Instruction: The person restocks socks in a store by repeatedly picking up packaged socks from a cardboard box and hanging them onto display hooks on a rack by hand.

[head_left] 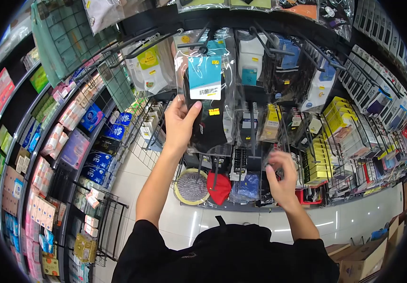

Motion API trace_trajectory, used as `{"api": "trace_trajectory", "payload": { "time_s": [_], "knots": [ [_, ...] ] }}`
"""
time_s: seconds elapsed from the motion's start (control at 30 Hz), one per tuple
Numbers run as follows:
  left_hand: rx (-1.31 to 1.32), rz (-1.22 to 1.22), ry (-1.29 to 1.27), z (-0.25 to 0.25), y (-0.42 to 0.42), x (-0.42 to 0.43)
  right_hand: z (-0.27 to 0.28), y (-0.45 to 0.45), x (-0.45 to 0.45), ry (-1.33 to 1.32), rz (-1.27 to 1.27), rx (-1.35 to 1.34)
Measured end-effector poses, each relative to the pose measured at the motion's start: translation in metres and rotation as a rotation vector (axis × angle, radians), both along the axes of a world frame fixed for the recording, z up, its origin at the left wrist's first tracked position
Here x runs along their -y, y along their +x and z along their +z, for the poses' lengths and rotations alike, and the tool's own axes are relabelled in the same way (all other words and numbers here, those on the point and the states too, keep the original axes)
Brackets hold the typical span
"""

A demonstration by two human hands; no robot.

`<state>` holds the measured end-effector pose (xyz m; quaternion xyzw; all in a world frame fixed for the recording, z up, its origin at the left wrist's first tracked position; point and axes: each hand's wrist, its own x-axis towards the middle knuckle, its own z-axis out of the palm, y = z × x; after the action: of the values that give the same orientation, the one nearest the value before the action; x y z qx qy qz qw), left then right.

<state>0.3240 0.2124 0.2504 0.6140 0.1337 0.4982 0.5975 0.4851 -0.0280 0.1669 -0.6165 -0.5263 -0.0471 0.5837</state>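
Observation:
My left hand (183,121) is closed on the left edge of a clear packet of black socks (211,129), with the thumb lying across its front. A blue and white label (205,78) and small yellow price stickers show on the packet. Its top is up at a metal hook (203,49); whether it hangs on that hook I cannot tell. Lower and to the right, my right hand (283,179) is raised before the rack, fingers loosely curled and the thumb apart. No held item shows in it, and its fingertips are slightly blurred.
White sock packets (149,68) hang left of the held packet, with more packed socks (286,70) to the right. Below are a red cap (219,187) and a round checked item (191,185). Shelves of tissue packs (97,165) line the left; cardboard boxes (366,259) stand lower right.

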Motion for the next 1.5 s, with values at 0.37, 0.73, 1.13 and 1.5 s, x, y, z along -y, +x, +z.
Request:
{"api": "trace_trajectory", "payload": {
  "time_s": [0.37,0.73,1.13,1.5],
  "knots": [
    [-0.030,0.053,0.115,-0.001,0.079,-0.091,-0.058,-0.027,0.058,-0.059,-0.121,-0.173],
    [-0.117,0.087,0.276,-0.076,0.108,-0.153,-0.102,-0.058,0.128,-0.283,-0.416,-0.370],
    [-0.113,0.715,0.706,-0.098,0.021,0.132,-0.142,-0.009,0.222,-0.334,-0.311,-0.467],
    [-1.223,-0.933,0.917,-0.259,0.179,0.373,-0.160,0.078,0.444,-0.393,-0.489,-0.570]
  ]
}}
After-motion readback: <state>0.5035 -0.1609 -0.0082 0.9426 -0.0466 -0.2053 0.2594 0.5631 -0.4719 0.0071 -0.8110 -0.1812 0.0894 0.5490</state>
